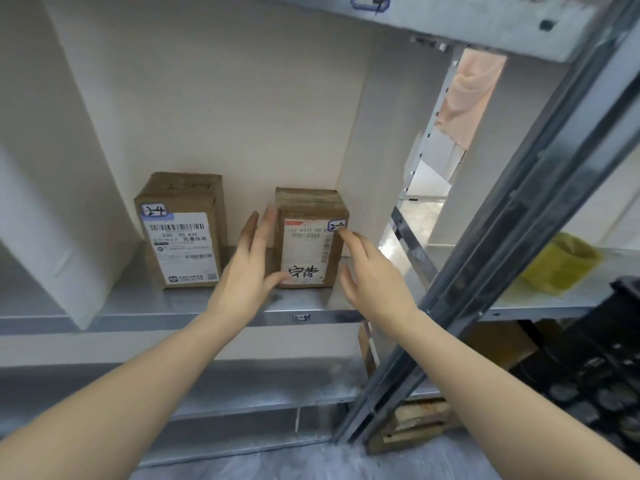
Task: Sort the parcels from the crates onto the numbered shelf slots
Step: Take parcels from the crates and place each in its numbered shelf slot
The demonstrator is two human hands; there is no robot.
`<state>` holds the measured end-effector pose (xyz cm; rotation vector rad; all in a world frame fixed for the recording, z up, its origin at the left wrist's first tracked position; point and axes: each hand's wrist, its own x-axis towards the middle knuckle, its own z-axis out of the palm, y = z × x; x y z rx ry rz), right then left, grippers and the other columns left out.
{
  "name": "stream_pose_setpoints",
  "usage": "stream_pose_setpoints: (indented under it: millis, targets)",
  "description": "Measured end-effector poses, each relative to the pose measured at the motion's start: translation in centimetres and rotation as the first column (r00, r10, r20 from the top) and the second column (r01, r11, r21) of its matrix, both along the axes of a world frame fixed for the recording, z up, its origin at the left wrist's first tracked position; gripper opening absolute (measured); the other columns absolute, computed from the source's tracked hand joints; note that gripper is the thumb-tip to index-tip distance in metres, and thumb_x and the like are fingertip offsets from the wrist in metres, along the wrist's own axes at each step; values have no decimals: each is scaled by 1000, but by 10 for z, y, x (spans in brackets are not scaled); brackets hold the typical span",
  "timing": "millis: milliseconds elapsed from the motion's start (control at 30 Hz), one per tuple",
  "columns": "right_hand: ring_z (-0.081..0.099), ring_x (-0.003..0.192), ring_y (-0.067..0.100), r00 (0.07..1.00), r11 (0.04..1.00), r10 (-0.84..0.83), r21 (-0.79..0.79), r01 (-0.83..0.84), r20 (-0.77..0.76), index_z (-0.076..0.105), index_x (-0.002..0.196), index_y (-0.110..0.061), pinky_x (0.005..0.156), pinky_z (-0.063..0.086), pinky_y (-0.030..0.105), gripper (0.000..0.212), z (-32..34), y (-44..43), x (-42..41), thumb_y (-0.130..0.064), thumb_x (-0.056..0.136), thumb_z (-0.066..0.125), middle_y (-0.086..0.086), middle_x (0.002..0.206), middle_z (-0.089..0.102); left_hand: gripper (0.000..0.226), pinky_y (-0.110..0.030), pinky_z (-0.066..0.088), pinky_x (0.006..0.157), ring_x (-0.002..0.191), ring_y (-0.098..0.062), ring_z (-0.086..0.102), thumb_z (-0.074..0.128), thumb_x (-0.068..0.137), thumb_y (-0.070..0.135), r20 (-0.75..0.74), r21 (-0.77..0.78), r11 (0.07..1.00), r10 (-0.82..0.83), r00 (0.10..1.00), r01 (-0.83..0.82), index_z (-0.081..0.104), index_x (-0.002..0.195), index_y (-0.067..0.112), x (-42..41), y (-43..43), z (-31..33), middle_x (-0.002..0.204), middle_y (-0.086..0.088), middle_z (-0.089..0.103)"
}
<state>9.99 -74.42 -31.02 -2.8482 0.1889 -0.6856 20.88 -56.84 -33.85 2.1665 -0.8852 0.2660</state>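
Two brown cardboard parcels stand upright on a metal shelf [173, 306] in a slot whose front edge carries a small label [301, 318]. The left parcel [181, 233] bears a tag reading 2-4 and a white shipping label. The right parcel [310, 244] has a small tag at its upper right corner and handwriting low on its face. My left hand [247, 268] has straight fingers against the right parcel's left side, thumb at its lower front. My right hand [372, 268] is spread at its right side, the index fingertip touching the tag.
White divider panels [65, 209] wall the slot on the left and right. A grey steel upright [512, 223] slants down on the right. Beyond it a yellow bag [561, 263] lies on the neighbouring shelf, and a black crate [602, 368] sits below. Lower shelves run beneath.
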Motion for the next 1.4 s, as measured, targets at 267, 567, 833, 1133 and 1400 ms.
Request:
stream_pose_setpoints:
  millis: [267,567,833,1133,1400]
  targets:
    - [43,131,25,972,979,-154,-157,127,-175,31,149,-16,112,26,35,62,82,35,-51,-18,90,51,3,144,47,76,-19,8,113,147,-9,15,23,89,69,-9,265,947,-187,982,183,19,154,29,-24,56,65,161,8,15]
    - [57,114,24,876,955,-296,-90,283,-382,28,150,-27,100,43,35,60,212,74,-171,-24,95,52,4,130,59,130,-30,-5,119,147,-2,-4,-30,45,90,14,596,688,-526,851,415,13,154,35,-77,33,194,161,15,4]
    - [57,118,22,795,829,-559,-137,543,-234,41,143,-23,97,48,39,51,258,58,-299,-31,94,52,2,135,56,82,-40,8,122,149,-13,9,15,90,73,97,556,595,-740,666,580,23,154,22,-184,-70,254,163,3,7]
    - [54,122,21,627,666,-743,-154,730,-235,36,147,-25,100,47,41,55,269,-1,-433,-33,95,52,1,142,51,68,-42,11,122,148,-18,17,22,97,62,79,563,455,-860,504,690,28,153,23,-337,-181,265,162,0,18]
    - [54,121,18,479,528,-838,-166,833,-262,37,146,-25,99,46,34,51,239,-41,-572,-33,97,50,-1,139,52,73,-47,-7,120,149,-12,9,23,95,67,58,656,287,-941,334,698,21,155,25,-471,-261,231,162,4,15]
